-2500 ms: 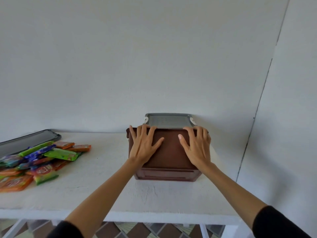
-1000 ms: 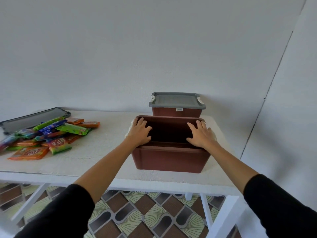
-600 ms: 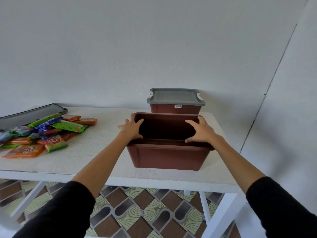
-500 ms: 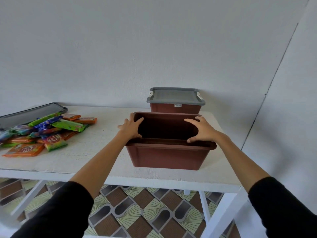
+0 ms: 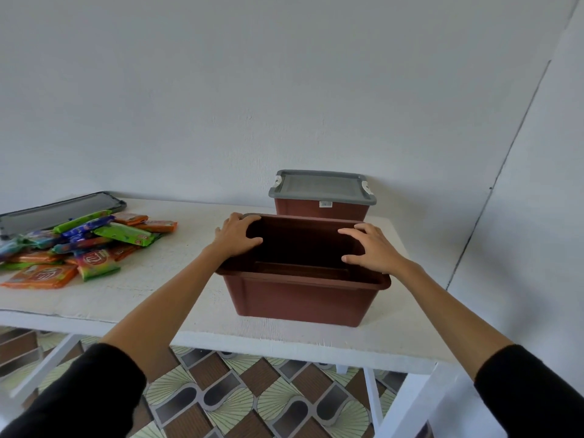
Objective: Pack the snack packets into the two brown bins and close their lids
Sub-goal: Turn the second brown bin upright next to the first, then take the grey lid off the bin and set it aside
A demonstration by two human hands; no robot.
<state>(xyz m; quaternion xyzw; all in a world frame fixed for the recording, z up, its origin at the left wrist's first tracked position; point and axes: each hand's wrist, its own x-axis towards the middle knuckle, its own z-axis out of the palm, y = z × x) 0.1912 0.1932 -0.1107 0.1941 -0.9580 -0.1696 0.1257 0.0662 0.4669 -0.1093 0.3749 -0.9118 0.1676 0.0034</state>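
Loose lid (image 5: 60,210): lies flat at the far left back of the table (image 5: 164,279), just behind the snacks. Dark grey, on no bin.

Snack packets (image 5: 82,245): heaped on the left part of the table. Orange, green and blue, some on top of others. None in the open bin.

Left hand (image 5: 237,237): holds the left end of the open bin (image 5: 300,295). Fingers bent over the rim, thumb down on the inside.

Open bin: stands upright on the right half of the table, near the front edge. Nothing to see inside. Long side runs left to right, across the body.

Right hand (image 5: 371,249): holds the right end of the same bin. Fingers bent over the rim, thumb on the inside wall.

Shut bin (image 5: 322,211): just behind the open bin, by the wall. Grey lid (image 5: 322,186) on top, with a white clip at each end. Cannot tell what is inside.

Way to the snacks: well off to the left of both hands, with bare table between the heap and the open bin. Left hand much nearer than the right.

Next move, as a guess: either slide the bin left toward the heap, or let go with the left hand and reach left for packets. Most packets lie roughly left to right, the same way as the bin's long side, so should go in flat with little turning.

Watch out: bin sits close to the front edge, so better pushed sideways than pulled nearer.
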